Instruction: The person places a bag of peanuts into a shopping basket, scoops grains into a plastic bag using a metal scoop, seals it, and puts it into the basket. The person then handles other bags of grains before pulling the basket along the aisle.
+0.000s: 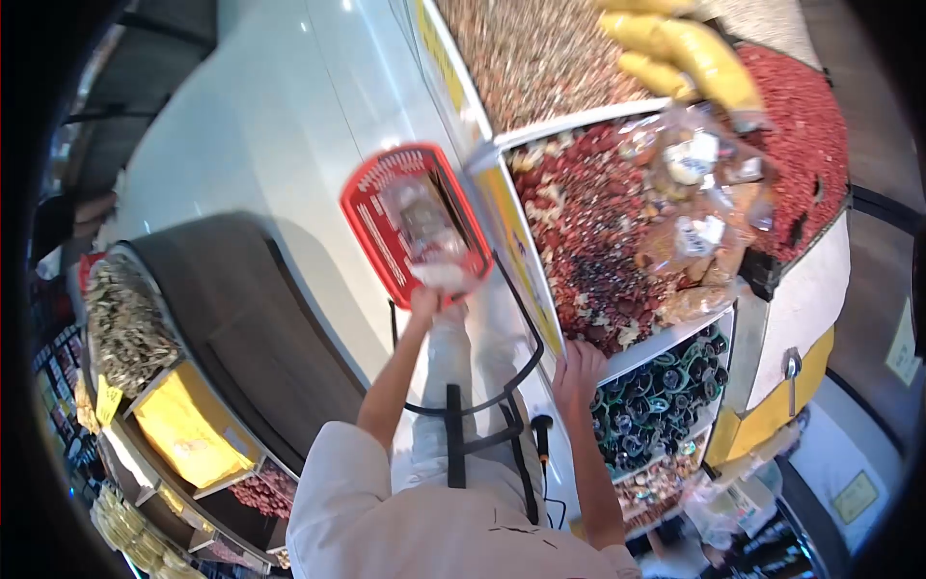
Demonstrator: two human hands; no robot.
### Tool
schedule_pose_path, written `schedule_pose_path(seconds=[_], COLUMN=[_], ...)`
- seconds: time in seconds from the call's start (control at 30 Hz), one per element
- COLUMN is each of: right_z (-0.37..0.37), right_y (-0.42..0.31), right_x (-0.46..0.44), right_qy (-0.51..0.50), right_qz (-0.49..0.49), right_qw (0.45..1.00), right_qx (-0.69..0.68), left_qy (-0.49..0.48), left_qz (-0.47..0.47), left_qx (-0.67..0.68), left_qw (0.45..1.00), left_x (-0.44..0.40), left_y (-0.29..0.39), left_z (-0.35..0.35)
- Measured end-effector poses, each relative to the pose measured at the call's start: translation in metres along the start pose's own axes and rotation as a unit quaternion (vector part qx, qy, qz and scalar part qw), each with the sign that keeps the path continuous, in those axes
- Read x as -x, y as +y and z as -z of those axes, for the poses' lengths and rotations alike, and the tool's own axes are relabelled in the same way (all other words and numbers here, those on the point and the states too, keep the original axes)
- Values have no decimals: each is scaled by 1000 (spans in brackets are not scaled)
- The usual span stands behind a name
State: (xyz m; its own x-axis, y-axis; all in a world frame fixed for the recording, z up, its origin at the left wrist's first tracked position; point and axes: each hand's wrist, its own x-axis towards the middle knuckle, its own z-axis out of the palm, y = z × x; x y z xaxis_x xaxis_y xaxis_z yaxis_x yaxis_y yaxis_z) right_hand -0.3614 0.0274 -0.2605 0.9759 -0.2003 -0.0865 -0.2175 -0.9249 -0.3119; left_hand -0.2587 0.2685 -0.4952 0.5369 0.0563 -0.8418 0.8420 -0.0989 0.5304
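A red shopping basket [363,214] with a black handle [529,372] folded down rests on the white floor before my legs. In it lie clear-wrapped packages [422,220]. My left hand [425,300] is closed at the basket's near end, on a clear plastic bag with a white part [441,277]; the fingertips are partly hidden. On the right, my right hand [579,372] rests on the edge of a display bin [641,360], its fingers laid over the rim beside mixed reddish dried goods [588,227].
Bagged goods [696,236] lie on the reddish bin. Yellow packs [690,58] and red dried goods [796,145] are behind it. Dark wrapped pieces [661,396] fill a nearer bin. At left stands a curved dark display [236,309] with yellow packs [193,425]. A metal scoop [792,367] hangs right.
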Motion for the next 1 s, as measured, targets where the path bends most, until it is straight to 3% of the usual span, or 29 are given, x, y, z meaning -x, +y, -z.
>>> schedule_pose_path(seconds=[0.17,0.27,0.37,0.53,0.6,0.63,0.67,0.73,0.77,0.8,0.83,0.9,0.93,0.97,1.0], right_z=[17,41,58,139,169,183,179,169,171,182,190,214,217,222,226], right_y=[-6,-15,-8,7,19,20,31,60,71,73,76,80,83,82,84], right_x=[8,37,75,123,143,153,165,192,205,216,226,241,245,247,247], right_qy=[98,89,38,48,4,-53,-49,106,176,152,166,185,179,194,198], right_qz=[27,2,-35,0,44,-98,-95,-7,8,-33,-58,-106,-122,-130,-105], right_qw=[992,984,920,879,742,578,576,798,818,740,735,726,705,671,674], right_qx=[-70,-154,-388,-475,-668,-809,-810,-594,-547,-655,-655,-654,-675,-704,-704], left_qy=[-59,-122,-195,-325,-446,-503,-504,-580,-582,-555,-530,-457,-420,-528,-617], left_qz=[-66,-106,-121,-110,-18,36,34,31,-36,-141,-241,-448,-524,-427,-319], left_qx=[45,74,60,26,77,105,100,45,15,-56,-129,-149,-239,-197,-153], left_qw=[995,984,971,939,892,857,857,813,812,818,803,754,701,707,703], left_x=[145,233,323,463,493,501,512,536,541,543,541,515,508,511,514], left_y=[75,112,137,154,152,148,145,145,143,145,148,144,150,147,145], left_z=[0,-6,-23,-74,-94,-104,-116,-141,-151,-160,-169,-192,-202,-212,-220])
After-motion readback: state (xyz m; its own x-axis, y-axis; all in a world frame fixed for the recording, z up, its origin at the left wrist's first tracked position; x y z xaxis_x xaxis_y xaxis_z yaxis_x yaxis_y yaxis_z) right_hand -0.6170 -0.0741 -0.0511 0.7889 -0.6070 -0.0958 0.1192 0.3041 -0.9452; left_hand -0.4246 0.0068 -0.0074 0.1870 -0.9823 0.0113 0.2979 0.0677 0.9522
